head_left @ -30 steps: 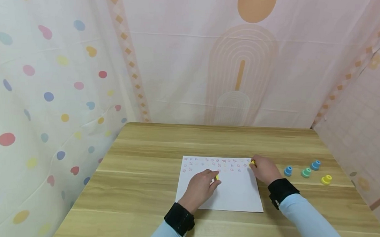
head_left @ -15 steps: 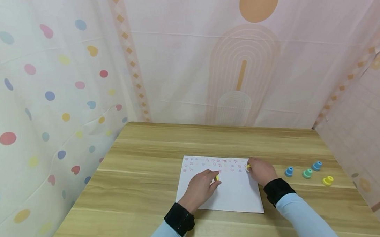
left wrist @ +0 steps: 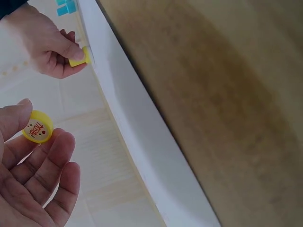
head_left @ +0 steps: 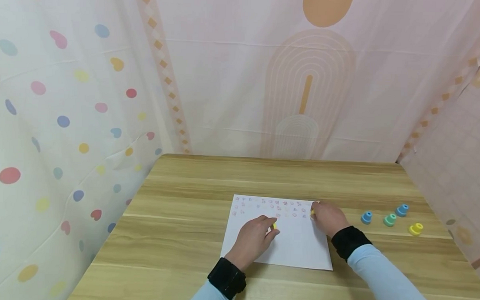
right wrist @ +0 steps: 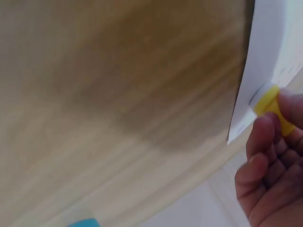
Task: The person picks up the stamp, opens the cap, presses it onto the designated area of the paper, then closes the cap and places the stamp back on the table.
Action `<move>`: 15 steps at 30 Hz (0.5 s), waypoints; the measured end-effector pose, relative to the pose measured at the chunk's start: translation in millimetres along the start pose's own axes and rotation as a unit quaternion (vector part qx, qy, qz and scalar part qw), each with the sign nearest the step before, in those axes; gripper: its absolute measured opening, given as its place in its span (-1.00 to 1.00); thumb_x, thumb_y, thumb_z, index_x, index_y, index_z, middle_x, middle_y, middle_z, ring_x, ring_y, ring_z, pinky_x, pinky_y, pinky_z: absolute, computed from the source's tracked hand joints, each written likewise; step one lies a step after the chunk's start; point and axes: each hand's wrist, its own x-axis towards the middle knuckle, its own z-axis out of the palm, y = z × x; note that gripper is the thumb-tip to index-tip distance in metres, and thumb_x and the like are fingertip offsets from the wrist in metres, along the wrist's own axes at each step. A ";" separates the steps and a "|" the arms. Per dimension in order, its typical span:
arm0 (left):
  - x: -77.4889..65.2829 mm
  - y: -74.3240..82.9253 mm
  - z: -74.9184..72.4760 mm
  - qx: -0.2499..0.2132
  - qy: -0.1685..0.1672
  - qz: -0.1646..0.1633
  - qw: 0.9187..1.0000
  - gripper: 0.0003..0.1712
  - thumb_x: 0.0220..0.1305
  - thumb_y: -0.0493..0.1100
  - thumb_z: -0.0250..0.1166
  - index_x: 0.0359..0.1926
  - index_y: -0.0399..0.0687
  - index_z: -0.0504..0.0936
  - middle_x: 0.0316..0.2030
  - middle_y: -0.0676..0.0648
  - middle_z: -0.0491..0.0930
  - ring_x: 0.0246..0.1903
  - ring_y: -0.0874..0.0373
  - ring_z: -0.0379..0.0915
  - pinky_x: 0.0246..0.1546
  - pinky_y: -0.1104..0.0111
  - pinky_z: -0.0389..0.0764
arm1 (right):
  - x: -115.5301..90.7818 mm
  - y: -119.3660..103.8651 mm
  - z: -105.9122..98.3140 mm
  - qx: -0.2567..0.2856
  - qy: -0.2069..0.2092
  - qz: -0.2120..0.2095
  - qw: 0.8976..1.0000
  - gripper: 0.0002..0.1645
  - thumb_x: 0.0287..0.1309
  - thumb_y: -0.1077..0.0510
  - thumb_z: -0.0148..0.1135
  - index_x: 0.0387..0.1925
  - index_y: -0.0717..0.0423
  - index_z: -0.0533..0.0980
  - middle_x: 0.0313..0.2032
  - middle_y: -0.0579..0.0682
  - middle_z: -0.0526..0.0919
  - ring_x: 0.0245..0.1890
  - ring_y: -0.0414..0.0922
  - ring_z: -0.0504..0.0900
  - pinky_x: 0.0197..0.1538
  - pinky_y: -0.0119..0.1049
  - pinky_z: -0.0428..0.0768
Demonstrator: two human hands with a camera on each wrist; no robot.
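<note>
A white sheet of paper with rows of small reddish and purple stamp prints lies on the wooden table. My right hand pinches a yellow stamp between thumb and fingers, its face down against the paper near the right edge, at the end of the printed rows. Over the paper's left half, my left hand holds a round yellow stamp cap between thumb and fingertips. A red design shows on the cap's round face in the left wrist view.
Right of the paper stand two blue stamps, a green stamp and a yellow capped stamp. Patterned curtains hang behind and beside the wooden table.
My right hand has moved left and slightly nearer from the paper's far right corner, and the stamp has tipped down onto the sheet. The paper has turned slightly. My left hand stays put.
</note>
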 end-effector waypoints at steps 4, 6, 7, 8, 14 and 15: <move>-0.8 -0.4 -0.8 0.006 -0.004 -0.006 1.000 -0.59 0.23 0.00 0.29 0.03 -0.11 0.66 -0.20 -0.06 0.71 -0.33 0.20 0.54 -0.25 0.30 0.65 | 3.6 1.4 -2.1 0.000 -0.007 -0.025 1.000 -0.84 0.11 0.26 0.31 -0.28 0.27 0.56 -0.45 0.11 0.66 -0.53 -0.08 0.48 -0.32 -0.14 0.64; -1.1 -0.6 -1.5 0.006 -0.005 -0.007 1.000 -0.59 0.23 0.00 0.29 0.02 -0.11 0.66 -0.21 -0.05 0.71 -0.36 0.20 0.53 -0.28 0.31 0.64 | 4.9 1.6 -3.8 0.002 -0.013 -0.031 0.999 -0.85 0.09 0.27 0.32 -0.28 0.26 0.56 -0.44 0.11 0.68 -0.53 -0.10 0.49 -0.32 -0.15 0.65; -1.4 -0.4 -1.2 0.006 -0.006 -0.007 1.000 -0.60 0.23 -0.01 0.30 0.02 -0.12 0.66 -0.22 -0.05 0.71 -0.36 0.21 0.53 -0.29 0.31 0.64 | 5.0 2.2 -4.0 0.003 -0.016 -0.033 0.999 -0.85 0.09 0.27 0.32 -0.28 0.26 0.57 -0.43 0.11 0.69 -0.53 -0.10 0.50 -0.32 -0.16 0.65; -1.6 -0.4 -1.0 0.007 -0.005 -0.005 1.000 -0.60 0.23 -0.01 0.30 0.02 -0.12 0.66 -0.22 -0.05 0.71 -0.37 0.21 0.53 -0.29 0.32 0.64 | 4.7 2.5 -4.5 0.006 -0.019 -0.033 0.999 -0.85 0.09 0.28 0.32 -0.29 0.26 0.57 -0.42 0.11 0.70 -0.52 -0.10 0.50 -0.32 -0.16 0.65; -1.4 0.7 -1.0 0.011 0.002 0.003 1.000 -0.60 0.23 -0.01 0.30 0.01 -0.12 0.67 -0.23 -0.05 0.71 -0.38 0.20 0.53 -0.30 0.32 0.64 | 3.9 4.1 -6.0 0.037 -0.030 -0.022 0.999 -0.86 0.11 0.28 0.30 -0.26 0.23 0.57 -0.36 0.11 0.70 -0.44 -0.09 0.53 -0.25 -0.12 0.64; -1.4 1.1 -1.1 0.010 0.003 0.002 1.000 -0.60 0.22 -0.01 0.30 0.01 -0.12 0.67 -0.23 -0.05 0.71 -0.38 0.20 0.53 -0.30 0.32 0.64 | 3.9 4.3 -6.4 0.040 -0.032 -0.020 0.998 -0.86 0.12 0.28 0.30 -0.25 0.23 0.57 -0.35 0.10 0.70 -0.44 -0.08 0.53 -0.24 -0.11 0.64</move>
